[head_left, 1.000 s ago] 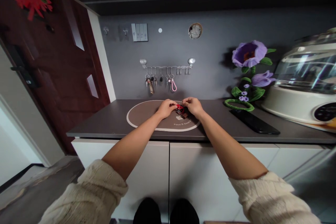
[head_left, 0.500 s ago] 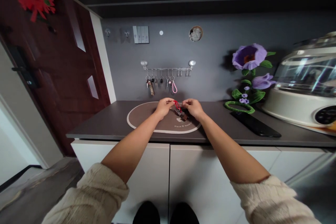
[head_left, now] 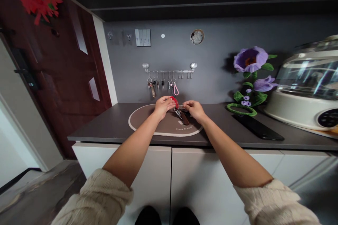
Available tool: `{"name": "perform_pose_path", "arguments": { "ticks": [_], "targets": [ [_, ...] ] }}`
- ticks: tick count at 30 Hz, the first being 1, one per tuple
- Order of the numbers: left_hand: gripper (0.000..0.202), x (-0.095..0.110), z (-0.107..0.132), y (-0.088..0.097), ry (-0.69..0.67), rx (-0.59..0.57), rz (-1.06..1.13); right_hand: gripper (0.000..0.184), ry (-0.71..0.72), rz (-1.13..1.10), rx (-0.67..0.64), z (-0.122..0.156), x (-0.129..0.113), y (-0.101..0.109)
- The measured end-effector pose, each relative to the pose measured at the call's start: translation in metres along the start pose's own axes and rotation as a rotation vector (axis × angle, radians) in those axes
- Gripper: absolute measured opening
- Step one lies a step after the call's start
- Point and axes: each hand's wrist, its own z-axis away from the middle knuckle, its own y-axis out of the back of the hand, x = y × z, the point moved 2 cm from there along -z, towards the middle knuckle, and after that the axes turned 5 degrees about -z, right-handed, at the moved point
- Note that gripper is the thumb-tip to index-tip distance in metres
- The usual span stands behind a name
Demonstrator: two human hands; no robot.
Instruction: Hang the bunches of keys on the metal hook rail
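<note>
Raised since earlier: red cord (head_left: pixel 176 102), pinched in nearer left grip (head_left: pixel 164 107), keys (head_left: pixel 177 113) slanting down rightward below; right grip (head_left: pixel 194 109) beside, hold unclear.

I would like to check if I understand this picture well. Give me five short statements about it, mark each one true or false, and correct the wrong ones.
1. The left hand holds a red loop with keys at its lower end. True.
2. The purple flowers stand between the oval mat and the white appliance. True.
3. The black phone lies on the mat. False: the phone lies on the dark counter, to the right of the mat.
4. The pink strap hangs from the upper cabinet. False: it hangs from the metal rail on the wall.
5. The right hand touches the phone. False: it is over the mat, near the keys.
</note>
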Motion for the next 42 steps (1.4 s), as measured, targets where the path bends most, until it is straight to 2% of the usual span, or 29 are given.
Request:
{"name": "perform_pose_path", "arguments": {
  "ticks": [5, 13, 20, 26, 32, 37, 42],
  "targets": [
    [0.006, 0.006, -0.001, 0.001, -0.01, -0.007, 0.091, 0.005, -0.005, -0.043, -0.018, -0.001, 0.001, -0.002],
    [0.013, 0.02, -0.015, -0.001, -0.021, -0.014, 0.225, 0.013, 0.04, -0.028, -0.05, -0.002, 0.002, -0.003],
    [0.013, 0.027, -0.025, -0.002, -0.039, -0.127, 0.308, 0.021, 0.117, -0.024, -0.067, -0.006, -0.001, -0.007],
    [0.014, 0.022, -0.027, -0.004, -0.033, -0.13, 0.347, 0.025, 0.246, 0.016, 0.024, -0.007, -0.009, -0.009],
    [0.01, 0.023, -0.025, -0.008, -0.049, -0.151, 0.39, 0.027, 0.282, 0.087, 0.027, -0.003, -0.012, -0.013],
    [0.009, 0.023, -0.023, -0.011, -0.043, -0.148, 0.393, 0.033, 0.335, 0.167, 0.104, 0.001, -0.017, -0.014],
    [0.011, 0.022, -0.023, -0.012, -0.029, -0.148, 0.39, 0.025, 0.375, 0.242, 0.151, 0.002, -0.018, -0.013]
  ]
}}
